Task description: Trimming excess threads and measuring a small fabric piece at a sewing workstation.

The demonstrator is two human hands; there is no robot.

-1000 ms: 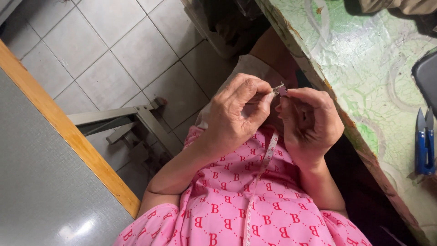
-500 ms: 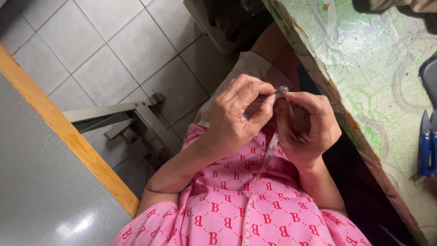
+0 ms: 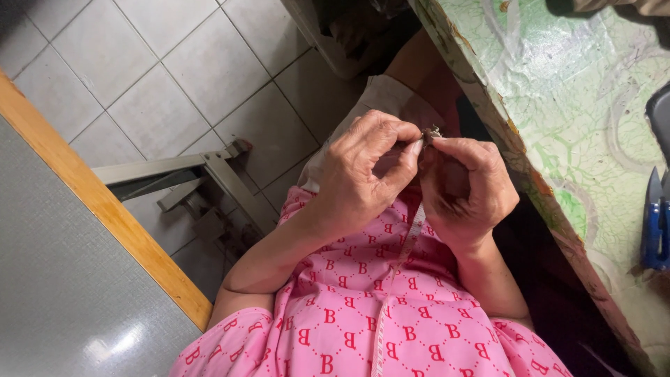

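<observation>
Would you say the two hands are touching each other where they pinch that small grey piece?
Touching. The head view shows the left hand and right hand meeting fingertip to fingertip on the small grey piece, no gap visible.

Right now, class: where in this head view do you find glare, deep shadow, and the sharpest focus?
Head view: glare sits on the grey tabletop; deep shadow fills the gap beneath the green table; the left hand and right hand, pinching a small grey piece, are sharpest; blue snips are cropped at the edge.

Grey tiled floor point(image 3: 125, 63), wood-edged grey table point(image 3: 63, 279), green patterned tabletop point(image 3: 558, 105)
</observation>
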